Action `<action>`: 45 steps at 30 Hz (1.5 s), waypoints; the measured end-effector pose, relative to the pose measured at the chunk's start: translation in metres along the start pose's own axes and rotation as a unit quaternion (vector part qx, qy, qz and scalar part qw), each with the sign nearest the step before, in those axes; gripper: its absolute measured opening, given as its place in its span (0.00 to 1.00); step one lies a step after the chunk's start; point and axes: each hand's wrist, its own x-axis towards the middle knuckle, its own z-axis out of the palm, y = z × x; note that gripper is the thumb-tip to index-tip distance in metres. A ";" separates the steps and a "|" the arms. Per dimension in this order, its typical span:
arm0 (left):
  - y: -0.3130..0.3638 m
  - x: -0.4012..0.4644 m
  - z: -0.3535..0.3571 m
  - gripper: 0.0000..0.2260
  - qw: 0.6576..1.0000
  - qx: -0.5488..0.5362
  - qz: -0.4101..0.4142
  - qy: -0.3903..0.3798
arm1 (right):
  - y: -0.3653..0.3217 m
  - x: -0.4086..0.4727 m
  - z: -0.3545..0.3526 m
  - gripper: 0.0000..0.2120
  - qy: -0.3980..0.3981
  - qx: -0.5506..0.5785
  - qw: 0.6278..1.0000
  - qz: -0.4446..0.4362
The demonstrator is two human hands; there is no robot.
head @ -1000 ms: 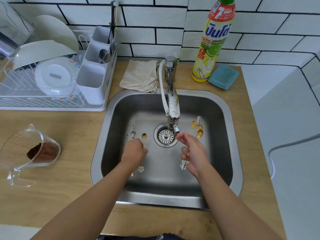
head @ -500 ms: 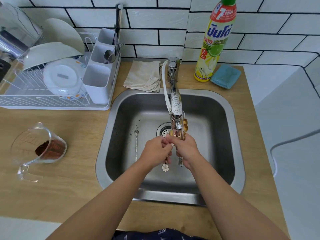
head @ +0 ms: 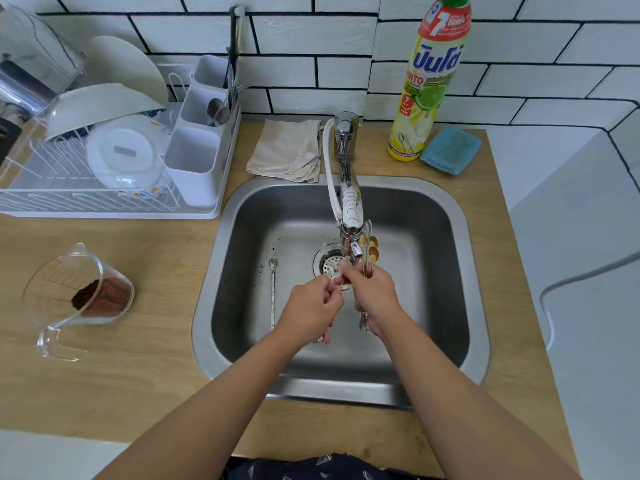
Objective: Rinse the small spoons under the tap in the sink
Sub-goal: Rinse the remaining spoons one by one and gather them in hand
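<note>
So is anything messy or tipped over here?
Yes. The clear measuring jug left of the sink lies on its side on the counter, brown grounds still inside. Dark specks dot the sink's left wall, and one spoon lies loose on the bottom.

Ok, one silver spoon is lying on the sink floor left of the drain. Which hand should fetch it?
Left. The left hand is nearer the loose spoon and pinches just one spoon. The right hand grips a bundle of spoons by the tap and would have to cross over.
</note>
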 end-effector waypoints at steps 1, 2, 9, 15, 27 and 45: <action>0.000 0.000 0.000 0.06 1.000 0.007 0.004 0.002 | -0.001 0.001 0.001 0.10 0.009 0.002 1.000 0.003; 0.000 0.000 0.000 0.06 1.000 0.014 0.008 0.005 | -0.001 0.001 0.001 0.11 0.008 0.009 1.000 0.004; -0.001 0.000 0.000 0.07 0.998 0.052 0.021 0.014 | 0.005 -0.001 -0.003 0.04 -0.046 -0.001 0.998 -0.032; 0.003 0.000 -0.003 0.06 0.997 -0.077 -0.010 -0.020 | 0.003 0.003 -0.005 0.12 -0.037 0.064 0.997 0.027; 0.007 -0.006 -0.007 0.16 0.967 -0.215 -0.091 -0.100 | 0.005 0.005 -0.004 0.12 -0.100 0.162 0.980 0.049; 0.000 -0.004 -0.019 0.12 0.905 -0.359 -0.132 -0.186 | -0.002 0.000 -0.012 0.08 -0.122 0.072 0.989 -0.029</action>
